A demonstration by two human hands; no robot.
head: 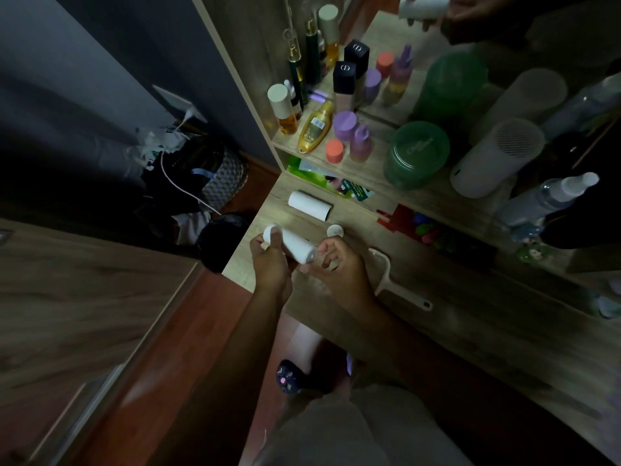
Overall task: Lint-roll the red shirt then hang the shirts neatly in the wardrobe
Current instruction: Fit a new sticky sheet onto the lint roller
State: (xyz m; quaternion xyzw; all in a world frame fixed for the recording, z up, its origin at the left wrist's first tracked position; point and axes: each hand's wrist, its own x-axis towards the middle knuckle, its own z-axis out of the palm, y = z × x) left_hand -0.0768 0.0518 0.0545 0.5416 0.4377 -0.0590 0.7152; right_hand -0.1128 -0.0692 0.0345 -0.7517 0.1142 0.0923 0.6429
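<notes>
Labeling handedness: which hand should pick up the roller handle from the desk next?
Probably right. The right hand sits beside the handle with only fingertips on the white roll, while the left hand grips that roll.

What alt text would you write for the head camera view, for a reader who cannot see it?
Two hands hold a white lint roller cylinder above a wooden dresser top: the left hand grips it, the right hand touches its end. A spare white roll, a round cap and the roller handle lie nearby, below a shelf of cosmetic bottles.
</notes>
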